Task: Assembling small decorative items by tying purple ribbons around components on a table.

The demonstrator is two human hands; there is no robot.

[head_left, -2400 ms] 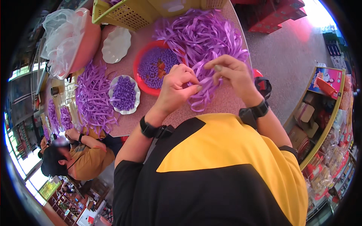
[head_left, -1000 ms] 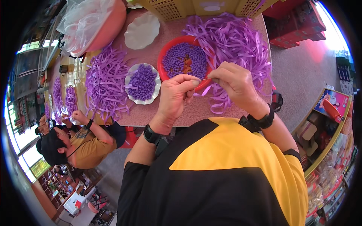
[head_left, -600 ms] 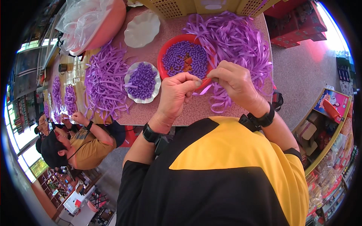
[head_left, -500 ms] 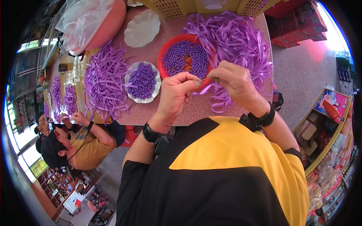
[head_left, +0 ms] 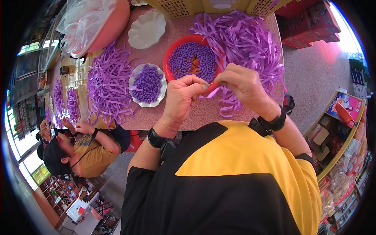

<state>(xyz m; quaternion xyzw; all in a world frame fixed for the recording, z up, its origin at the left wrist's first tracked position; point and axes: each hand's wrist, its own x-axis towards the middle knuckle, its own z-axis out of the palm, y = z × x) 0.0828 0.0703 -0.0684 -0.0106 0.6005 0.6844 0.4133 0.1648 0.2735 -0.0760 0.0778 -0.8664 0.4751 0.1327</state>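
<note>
My left hand [head_left: 181, 96] and my right hand [head_left: 242, 84] meet over the near edge of a red bowl [head_left: 167, 68] of purple beads [head_left: 190, 55]. Thumb and forefinger of each are pinched on a thin, pale strand [head_left: 212, 83] stretched between them; whether it is thread, wire or a needle cannot be told. A short end of purple ribbon [head_left: 213, 93] shows just below the fingertips. A heap of purple ribbons [head_left: 246, 43] lies behind and right of my right hand. Left of my left hand, a scalloped white dish [head_left: 148, 104] holds more purple beads.
Another ribbon pile [head_left: 107, 82] covers the table's left part. An unfilled white dish [head_left: 147, 30] stands behind, near a pink basin [head_left: 111, 33] with clear plastic. A yellow crate [head_left: 196, 7] borders the far side. At left, a person [head_left: 92, 152] in a mustard shirt works at the table.
My hands keep nearly the same place and pinch. The co-worker at the left has shifted their hands and head slightly.
</note>
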